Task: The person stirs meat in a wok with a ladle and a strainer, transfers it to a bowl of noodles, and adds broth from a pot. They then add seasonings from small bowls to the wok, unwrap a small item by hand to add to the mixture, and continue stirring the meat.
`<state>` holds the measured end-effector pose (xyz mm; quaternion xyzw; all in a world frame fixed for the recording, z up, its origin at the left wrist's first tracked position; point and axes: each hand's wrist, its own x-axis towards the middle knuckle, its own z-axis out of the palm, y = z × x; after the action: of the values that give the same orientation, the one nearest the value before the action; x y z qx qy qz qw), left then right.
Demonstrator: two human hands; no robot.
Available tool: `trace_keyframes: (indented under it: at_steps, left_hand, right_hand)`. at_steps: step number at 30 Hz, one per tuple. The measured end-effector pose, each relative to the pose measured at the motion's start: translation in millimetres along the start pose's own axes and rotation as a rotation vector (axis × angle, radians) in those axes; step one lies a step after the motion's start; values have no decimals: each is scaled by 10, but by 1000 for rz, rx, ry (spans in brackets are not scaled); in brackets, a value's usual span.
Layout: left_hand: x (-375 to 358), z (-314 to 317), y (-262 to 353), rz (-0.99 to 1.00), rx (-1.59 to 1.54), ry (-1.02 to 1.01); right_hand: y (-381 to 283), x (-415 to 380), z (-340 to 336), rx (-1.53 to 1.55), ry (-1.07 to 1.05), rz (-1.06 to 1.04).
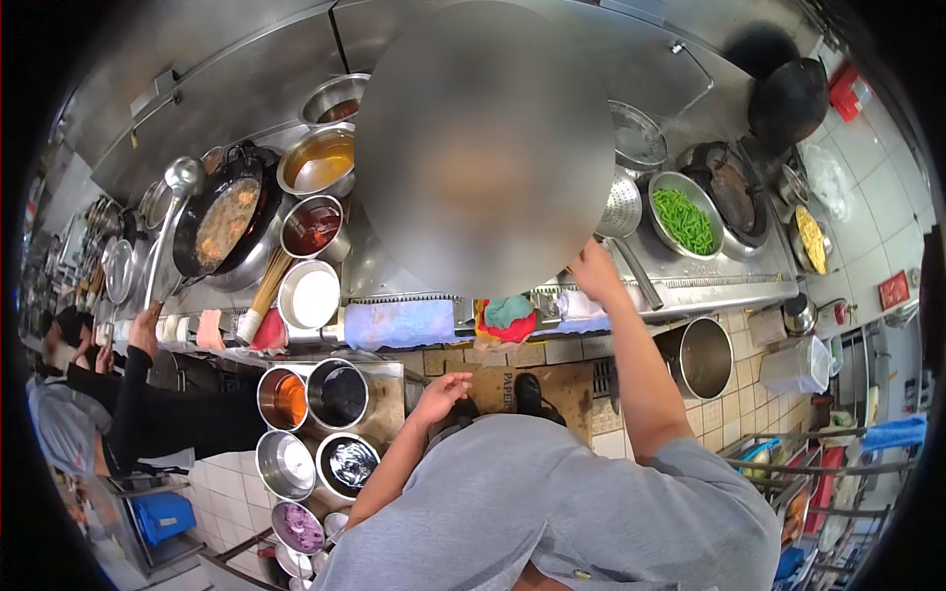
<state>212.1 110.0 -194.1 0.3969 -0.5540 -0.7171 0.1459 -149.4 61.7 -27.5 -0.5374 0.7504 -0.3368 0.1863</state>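
My right hand (596, 272) reaches forward over the stove edge with its fingers closed. What they grip is hidden by a large blurred patch. Just right of that hand lies a perforated strainer (621, 204), its metal handle slanting toward me. My left hand (443, 396) hangs low in front of my body, fingers loosely apart and holding nothing. Beyond the strainer sits a metal bowl of green beans (682, 221). Cloths hang along the stove front, among them a blue one (399, 323) and a red and green bundle (507, 317).
To the left, a co-worker's hand (145, 330) is by a wok (229, 222) of bubbling food and a long ladle (184, 177). Sauce pots, including a white-filled pot (309, 297), line the stove. Several pots, one with orange liquid (286, 399), stand lower left. A deep pot (698, 357) is at right.
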Motion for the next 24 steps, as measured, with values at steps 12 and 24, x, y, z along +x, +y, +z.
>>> trace_keyframes:
  at_steps: [12, 24]
  left_hand:
    - [-313, -27, -621, -203, -64, 40]
    - [-277, 10, -394, -239, -141, 136]
  right_hand:
    - [-72, 644, 227, 295, -45, 179]
    - [-301, 357, 209, 1310, -572, 533]
